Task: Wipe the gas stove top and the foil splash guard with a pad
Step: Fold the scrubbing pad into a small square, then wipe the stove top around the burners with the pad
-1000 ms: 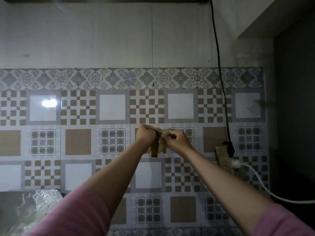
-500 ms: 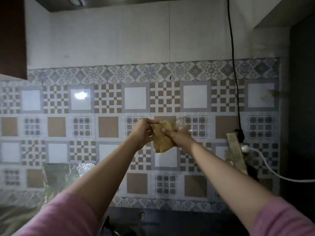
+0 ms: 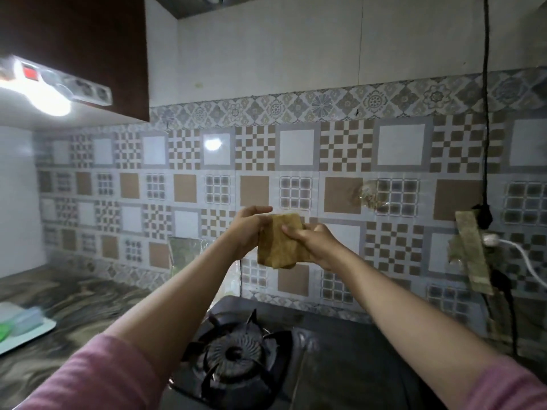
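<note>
Up in front of the patterned brown-and-grey tiled wall [image 3: 296, 155], both hands hold a tan, square scrubbing pad [image 3: 279, 241] — left hand [image 3: 248, 229] cupping its left edge with the thumb out straight, right hand [image 3: 315, 244] pinching its right side. Below them sits the black gas stove top [image 3: 340, 359], burner grate [image 3: 233, 350] showing. Crinkled silver foil splash guard [image 3: 185, 251] stands behind the left forearm, on the marbled desk [image 3: 74, 300].
</note>
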